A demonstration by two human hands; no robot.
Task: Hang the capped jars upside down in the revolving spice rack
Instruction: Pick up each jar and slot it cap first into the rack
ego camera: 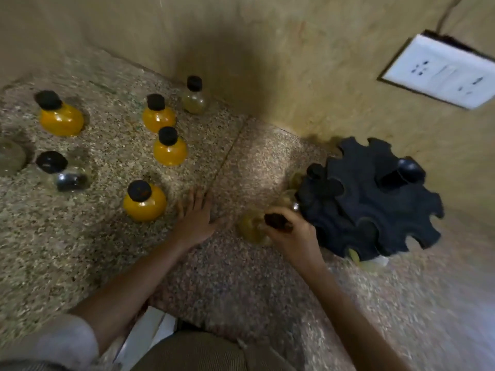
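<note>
The black revolving spice rack (pixel 375 202) stands at the right by the wall, with notched slots round its rim. My right hand (pixel 292 234) grips the black cap of a pale yellowish jar (pixel 250 227) just left of the rack. A black-capped jar (pixel 314 171) sits at the rack's left edge. My left hand (pixel 197 215) lies flat on the counter, fingers apart, holding nothing. Several capped jars stand upright to the left: an orange one (pixel 144 200) nearest my left hand, orange ones further back (pixel 169 147) (pixel 158 113) (pixel 60 115), a pale one (pixel 194 96), and a clear one (pixel 63 171).
The speckled stone counter (pixel 241 277) runs under everything, with a seam (pixel 227 156) across it. A tan wall stands close behind, bearing a white socket plate (pixel 442 73). A pale round object (pixel 10 156) shows at the left edge.
</note>
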